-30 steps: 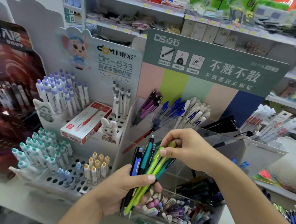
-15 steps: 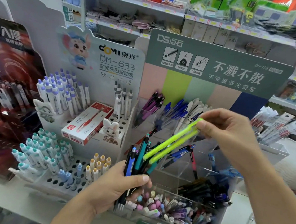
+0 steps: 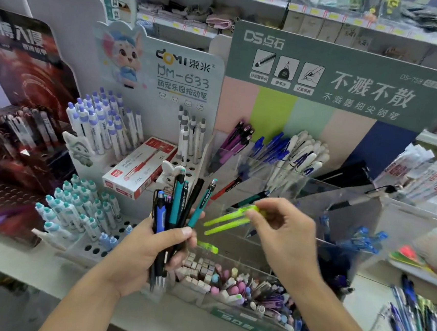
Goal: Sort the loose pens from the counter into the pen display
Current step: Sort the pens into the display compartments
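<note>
AIHAO-marked pens (image 3: 178,209) gripped in left hand (image 3: 144,254); right hand (image 3: 283,233) fingers pinching green pens (image 3: 227,219).

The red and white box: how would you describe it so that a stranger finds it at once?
Find the pale DOMI pen stand left of the green sign. The red and white box lies flat on its middle tier, among upright pens; it is the only box there.

Hands: you have two in view, left hand (image 3: 148,249) and right hand (image 3: 283,233).
Yellow-green pens (image 3: 226,221) in your right fingers: two.
Red pen boxes (image 3: 139,169): one.
</note>
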